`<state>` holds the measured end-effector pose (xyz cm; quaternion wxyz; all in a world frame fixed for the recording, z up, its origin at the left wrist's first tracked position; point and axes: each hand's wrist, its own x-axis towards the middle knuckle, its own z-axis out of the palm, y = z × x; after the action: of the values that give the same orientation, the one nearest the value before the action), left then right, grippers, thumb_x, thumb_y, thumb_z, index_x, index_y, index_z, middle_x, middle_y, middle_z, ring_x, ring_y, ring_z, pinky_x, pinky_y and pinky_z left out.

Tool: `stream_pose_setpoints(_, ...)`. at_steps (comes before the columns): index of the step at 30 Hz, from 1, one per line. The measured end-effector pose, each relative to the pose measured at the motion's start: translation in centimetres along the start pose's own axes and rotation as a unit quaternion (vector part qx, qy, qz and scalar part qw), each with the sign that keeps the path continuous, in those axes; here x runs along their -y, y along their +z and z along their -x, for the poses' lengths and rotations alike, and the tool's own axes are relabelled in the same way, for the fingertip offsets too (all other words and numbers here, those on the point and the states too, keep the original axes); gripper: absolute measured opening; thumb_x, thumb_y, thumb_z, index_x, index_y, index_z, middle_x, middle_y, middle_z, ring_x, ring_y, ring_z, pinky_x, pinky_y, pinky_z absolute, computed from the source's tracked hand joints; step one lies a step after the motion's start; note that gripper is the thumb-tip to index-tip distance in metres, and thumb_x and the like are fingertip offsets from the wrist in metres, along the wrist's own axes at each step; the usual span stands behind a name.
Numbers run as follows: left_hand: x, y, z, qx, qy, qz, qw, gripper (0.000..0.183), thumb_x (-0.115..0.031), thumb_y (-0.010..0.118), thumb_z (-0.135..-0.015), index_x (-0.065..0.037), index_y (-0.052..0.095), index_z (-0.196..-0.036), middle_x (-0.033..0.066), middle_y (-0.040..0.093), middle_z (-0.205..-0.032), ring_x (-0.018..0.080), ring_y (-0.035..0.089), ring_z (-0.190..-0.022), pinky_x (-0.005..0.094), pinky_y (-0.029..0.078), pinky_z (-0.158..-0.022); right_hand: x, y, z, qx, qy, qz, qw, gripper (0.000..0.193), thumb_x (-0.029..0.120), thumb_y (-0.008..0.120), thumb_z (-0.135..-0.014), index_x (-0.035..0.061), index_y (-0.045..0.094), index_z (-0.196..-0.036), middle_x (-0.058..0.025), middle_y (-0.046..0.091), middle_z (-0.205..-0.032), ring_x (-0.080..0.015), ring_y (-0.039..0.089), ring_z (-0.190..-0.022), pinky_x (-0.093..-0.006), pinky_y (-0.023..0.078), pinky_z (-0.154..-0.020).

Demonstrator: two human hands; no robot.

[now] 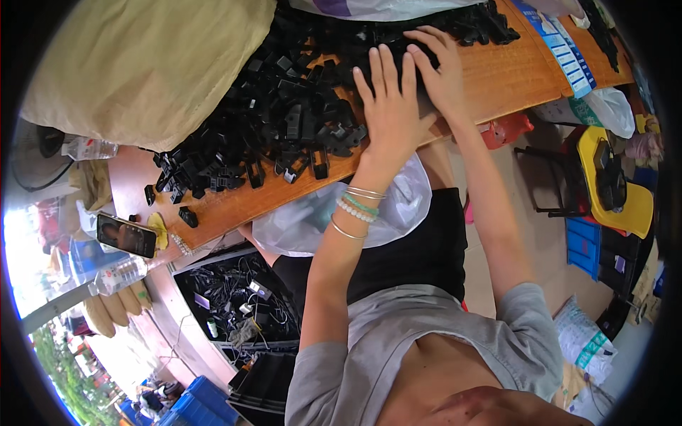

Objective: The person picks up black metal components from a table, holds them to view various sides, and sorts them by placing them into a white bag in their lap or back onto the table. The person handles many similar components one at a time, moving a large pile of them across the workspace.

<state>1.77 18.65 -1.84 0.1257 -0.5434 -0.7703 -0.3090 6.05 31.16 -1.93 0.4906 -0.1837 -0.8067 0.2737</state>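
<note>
A wide heap of small black plastic parts (291, 121) covers much of the wooden table (490, 78). My left hand (391, 110) lies palm down at the near side of the heap, its fingers stretched out over the dark parts. Just beside it, on the right, my right hand (442, 74) reaches onto the same black pieces, with fingers spread and slightly bent. Neither hand shows anything gripped; what lies under the palms is hidden. Below the table edge, a translucent plastic bag (341, 213) rests over my lap.
A tan sack (149, 64) stands on the table at the left. A phone (126, 236) leans by the table's left corner. Below is a black bin of cables (234, 298). At the right are a yellow chair (604, 184), a red bag (506, 131) and blue-white printed sheets (561, 53).
</note>
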Motion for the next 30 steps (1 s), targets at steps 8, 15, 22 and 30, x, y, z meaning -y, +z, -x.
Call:
stream_pose_setpoints(8,0.0,-1.7,0.7,0.004,0.025,-0.007,1.000,0.093,-0.047,0.075,-0.065,-0.005,0.035,-0.138,0.0282,0.025,-0.144,0.0423,0.020,-0.136,0.0609,0.014,-0.107,-2.8,-5.5,-1.2,-0.059,-0.048,0.037,0.996,0.020,0.012,0.053,-0.089,0.0039,0.068,-0.100,-0.0129,0.063,-0.108,-0.0282,0.053,-0.108,-0.0368,0.038,-0.096)
stream_pose_setpoints(15,-5.0,0.6,0.8,-0.003,0.132,0.002,0.991,0.072,-0.029,0.072,-0.072,-0.008,0.042,-0.135,0.0258,0.034,-0.141,0.0407,0.026,-0.135,0.0616,0.017,-0.107,-18.6,-10.5,-11.3,0.036,0.194,-0.050,0.979,0.036,0.024,0.053,-0.091,0.0100,0.059,-0.123,-0.0097,0.059,-0.124,-0.0209,0.054,-0.115,-0.0306,0.038,-0.098)
stream_pose_setpoints(22,-7.5,5.6,-4.2,0.018,0.150,0.000,0.988,0.074,-0.035,0.070,-0.073,-0.003,0.042,-0.134,0.0288,0.030,-0.141,0.0411,0.025,-0.135,0.0554,0.020,-0.109,-19.3,-6.5,-11.2,0.062,0.159,-0.019,0.985,0.043,0.031,0.059,-0.087,0.0088,0.058,-0.123,-0.0121,0.062,-0.119,-0.0231,0.056,-0.113,-0.0326,0.040,-0.096)
stream_pose_setpoints(30,-5.5,5.6,-5.2,0.022,0.095,0.016,0.995,0.089,-0.051,0.068,-0.071,0.000,0.036,-0.137,0.0291,0.028,-0.142,0.0417,0.020,-0.136,0.0588,0.012,-0.109,-13.3,-5.0,-7.6,-0.004,0.101,0.103,0.990,0.046,0.041,0.062,-0.078,0.0084,0.063,-0.112,-0.0190,0.066,-0.101,-0.0365,0.062,-0.096,-0.0405,0.046,-0.084)
